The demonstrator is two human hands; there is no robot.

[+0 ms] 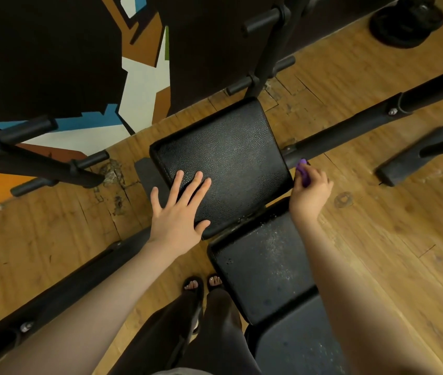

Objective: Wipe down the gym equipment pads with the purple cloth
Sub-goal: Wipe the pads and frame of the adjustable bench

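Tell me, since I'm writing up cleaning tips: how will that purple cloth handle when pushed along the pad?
Probably floppy: the purple cloth sits bunched small inside the right hand, so it likely folds rather than slides flat. Probably light, since curled fingers alone hold it. The grained pad under the flat left hand may drag on it.

Worn wooden floor point(377, 253) underfoot, a weight plate point(407, 25) far right, a colourful geometric mural point(144, 85) on the wall.
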